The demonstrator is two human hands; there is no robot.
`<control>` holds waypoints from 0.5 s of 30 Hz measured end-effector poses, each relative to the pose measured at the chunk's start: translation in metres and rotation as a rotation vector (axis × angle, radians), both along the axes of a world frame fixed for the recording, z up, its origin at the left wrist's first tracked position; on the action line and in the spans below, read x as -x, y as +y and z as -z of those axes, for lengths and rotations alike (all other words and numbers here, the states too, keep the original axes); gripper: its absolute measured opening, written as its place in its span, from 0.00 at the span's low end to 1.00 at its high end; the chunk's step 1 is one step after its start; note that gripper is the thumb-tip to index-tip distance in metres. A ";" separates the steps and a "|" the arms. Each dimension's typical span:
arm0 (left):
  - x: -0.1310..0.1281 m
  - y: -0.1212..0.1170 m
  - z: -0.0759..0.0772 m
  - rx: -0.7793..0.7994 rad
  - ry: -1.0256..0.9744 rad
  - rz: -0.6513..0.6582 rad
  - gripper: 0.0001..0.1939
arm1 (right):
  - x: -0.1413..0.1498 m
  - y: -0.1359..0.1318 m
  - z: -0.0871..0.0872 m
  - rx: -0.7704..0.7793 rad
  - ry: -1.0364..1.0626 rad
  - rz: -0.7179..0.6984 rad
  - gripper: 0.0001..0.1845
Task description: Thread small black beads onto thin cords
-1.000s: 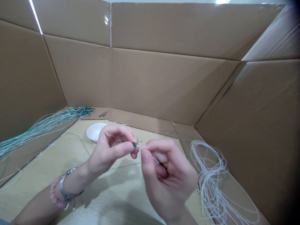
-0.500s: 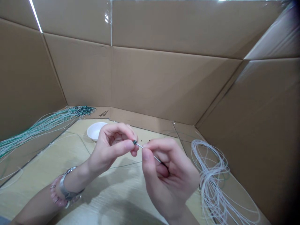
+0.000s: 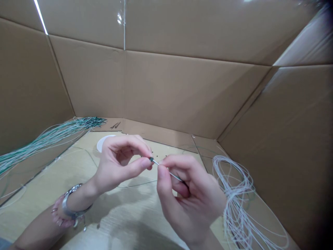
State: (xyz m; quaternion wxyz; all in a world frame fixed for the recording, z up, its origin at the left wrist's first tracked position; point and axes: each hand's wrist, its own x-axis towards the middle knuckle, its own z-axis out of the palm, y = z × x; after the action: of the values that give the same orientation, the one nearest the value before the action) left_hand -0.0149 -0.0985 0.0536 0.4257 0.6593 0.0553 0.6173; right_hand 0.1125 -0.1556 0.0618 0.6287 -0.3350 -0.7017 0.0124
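Note:
Thumb and forefinger of my left hand pinch a tiny dark green bead-like piece. From that piece a thin pale rod or wire runs down to the right. My right hand is closed on it, with thumb and forefinger pinching near its upper end and the rest passing over the curled fingers. What the far end looks like is hidden in the palm. Both hands are held above the pale board, close together. A white dish is partly covered by my left hand.
A bundle of green and white wires lies along the left side. Loose coils of white wire lie at the right. Thin metal pins rest at the back, near several tiny dark specks on the board. Cardboard walls enclose the space.
My left hand has shifted slightly left and now covers more of the white dish. Both hands keep their pinch on the green piece and the thin rod.

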 end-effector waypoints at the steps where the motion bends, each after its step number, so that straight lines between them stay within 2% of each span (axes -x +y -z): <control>1: 0.000 0.000 0.000 -0.002 0.001 -0.001 0.03 | 0.000 0.000 0.000 -0.006 -0.002 0.007 0.08; 10: 0.003 -0.002 -0.005 -0.021 0.069 -0.074 0.05 | -0.003 -0.001 0.000 -0.023 -0.046 0.046 0.08; 15: 0.006 -0.003 -0.007 -0.052 0.138 -0.111 0.05 | -0.005 -0.003 -0.006 0.017 -0.130 0.129 0.08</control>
State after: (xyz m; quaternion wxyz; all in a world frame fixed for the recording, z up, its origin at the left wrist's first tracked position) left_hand -0.0211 -0.1012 0.0607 0.3686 0.7071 0.1049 0.5942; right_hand 0.1177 -0.1582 0.0674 0.5783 -0.3849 -0.7181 -0.0437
